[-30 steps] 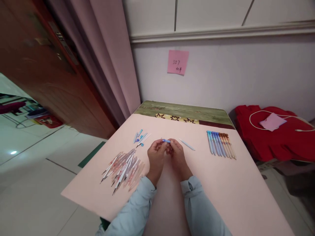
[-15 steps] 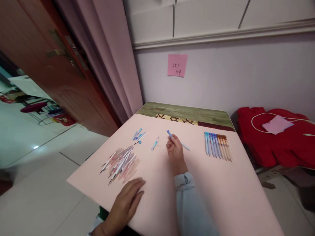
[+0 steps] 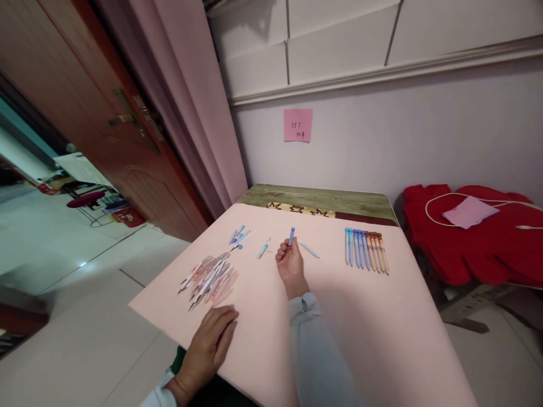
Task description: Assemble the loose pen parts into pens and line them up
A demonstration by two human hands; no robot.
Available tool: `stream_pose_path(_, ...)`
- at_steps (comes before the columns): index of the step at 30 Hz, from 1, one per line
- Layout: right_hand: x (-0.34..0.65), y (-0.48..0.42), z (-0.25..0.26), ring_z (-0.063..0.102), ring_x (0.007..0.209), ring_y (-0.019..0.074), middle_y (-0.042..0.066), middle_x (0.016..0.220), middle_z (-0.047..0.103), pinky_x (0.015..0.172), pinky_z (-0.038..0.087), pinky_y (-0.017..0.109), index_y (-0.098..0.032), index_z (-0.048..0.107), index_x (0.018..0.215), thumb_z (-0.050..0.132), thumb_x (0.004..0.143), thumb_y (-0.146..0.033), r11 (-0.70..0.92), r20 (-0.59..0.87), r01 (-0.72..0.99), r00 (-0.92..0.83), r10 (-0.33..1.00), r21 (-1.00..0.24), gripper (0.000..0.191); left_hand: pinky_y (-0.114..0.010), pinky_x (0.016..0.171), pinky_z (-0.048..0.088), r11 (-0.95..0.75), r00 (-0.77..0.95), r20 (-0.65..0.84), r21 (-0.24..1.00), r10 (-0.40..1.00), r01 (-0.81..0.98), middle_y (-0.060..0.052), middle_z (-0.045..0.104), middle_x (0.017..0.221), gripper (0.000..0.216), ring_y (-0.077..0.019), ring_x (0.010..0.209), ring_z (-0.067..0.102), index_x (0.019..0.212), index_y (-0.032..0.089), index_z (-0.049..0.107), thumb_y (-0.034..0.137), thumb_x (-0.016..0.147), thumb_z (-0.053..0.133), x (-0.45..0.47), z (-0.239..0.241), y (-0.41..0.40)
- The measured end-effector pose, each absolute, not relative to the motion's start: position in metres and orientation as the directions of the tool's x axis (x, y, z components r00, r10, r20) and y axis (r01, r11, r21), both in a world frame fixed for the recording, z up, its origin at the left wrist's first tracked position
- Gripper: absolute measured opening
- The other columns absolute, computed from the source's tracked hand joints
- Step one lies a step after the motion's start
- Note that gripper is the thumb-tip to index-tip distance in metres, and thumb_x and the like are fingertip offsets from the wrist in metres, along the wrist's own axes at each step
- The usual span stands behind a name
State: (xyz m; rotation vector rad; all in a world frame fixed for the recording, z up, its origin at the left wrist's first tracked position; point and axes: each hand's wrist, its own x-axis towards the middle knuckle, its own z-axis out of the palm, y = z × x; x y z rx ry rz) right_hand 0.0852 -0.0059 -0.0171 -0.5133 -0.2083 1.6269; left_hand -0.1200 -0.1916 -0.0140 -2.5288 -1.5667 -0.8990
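My right hand [image 3: 291,263] is raised over the middle of the table, its fingers closed round a blue pen barrel piece [image 3: 292,234] that points up. Just beyond this hand lies a pale blue pen part [image 3: 309,249] with a pointed end. To the left are a light blue barrel piece [image 3: 262,251] and some tiny bits beside it. My left hand [image 3: 212,336] rests at the table's near edge, fingers stretched out and holding nothing. A heap of clear barrels and white refills [image 3: 208,278] lies just past it. Behind that heap sit several small blue pen parts [image 3: 238,235].
Finished-looking pens in blue and brown [image 3: 365,250] lie in a row on the right of the pink table [image 3: 263,350]. Red cloth [image 3: 436,249] with a white cable is on a seat at the right. A wooden door [image 3: 127,141] stands at the left.
My right hand has turned, so the blue barrel piece stands more upright. The left hand stays at the table's near edge. The view has shifted slightly.
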Motion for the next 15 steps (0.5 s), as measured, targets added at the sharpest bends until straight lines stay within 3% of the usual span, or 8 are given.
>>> stream_pose_path(8,0.0822,-0.0120,-0.0164,0.015,0.040,0.0074,-0.011,0.050,0.020,0.037,0.018,0.021,-0.024,0.024,0.061,0.039,0.085,-0.079,-0.150,-0.146,-0.836,-0.084,0.986,-0.529,0.062,-0.036,0.091,0.054,-0.510,0.347,0.478,0.267,0.807,0.818,-0.011,0.068,0.110,0.026,-0.0232,0.105,0.064,0.114,0.022,0.065,0.017,0.090,0.056,-0.1186,-0.0088,-0.1931)
stream_pose_path(15,0.0819,-0.0159,-0.0162,0.011,0.040,0.0075,-0.011,0.047,0.017,0.035,0.015,0.021,-0.024,0.021,0.060,0.040,0.086,-0.076,-0.176,-0.169,-0.858,-0.106,0.980,-0.483,0.061,-0.037,0.093,0.053,-0.506,0.354,0.461,0.263,0.814,0.822,-0.011,0.068,0.109,0.025,-0.0229,0.107,0.063,0.113,0.021,0.065,0.018,0.091,0.053,-0.1179,-0.0076,-0.1931)
